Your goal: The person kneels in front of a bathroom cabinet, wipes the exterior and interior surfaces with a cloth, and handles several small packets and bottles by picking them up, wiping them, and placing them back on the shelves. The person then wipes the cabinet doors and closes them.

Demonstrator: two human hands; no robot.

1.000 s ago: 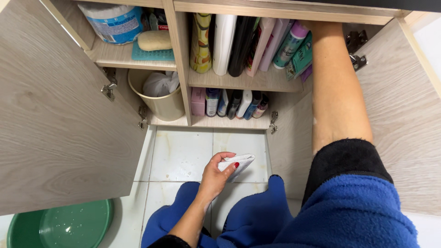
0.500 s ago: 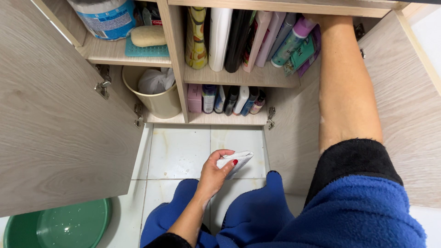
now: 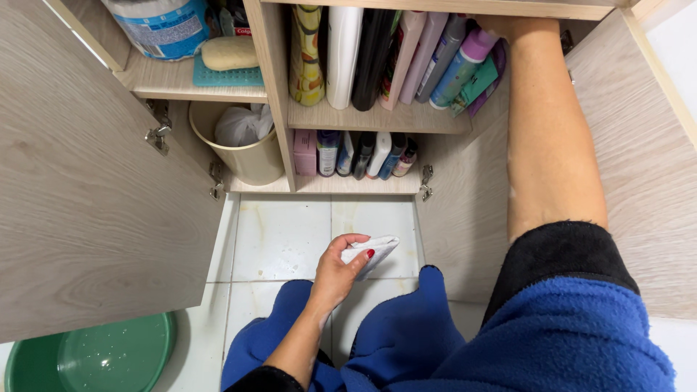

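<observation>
The left hand [image 3: 337, 270] is closed round a folded white cloth [image 3: 372, 251] low over the tiled floor [image 3: 279, 236] — below the open cabinet [image 3: 272, 87]. The right arm [image 3: 548, 138] reaches up to the top shelf — its hand is hidden, so its grip can't be told.

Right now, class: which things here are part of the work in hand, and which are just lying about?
In hand:
left hand, gripping a white cloth
right arm, reaching by the bottles on the upper shelf

Lying about:
green basin
cream bin
sponge

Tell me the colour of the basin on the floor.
Green basin, bottom left of the head view.
</observation>
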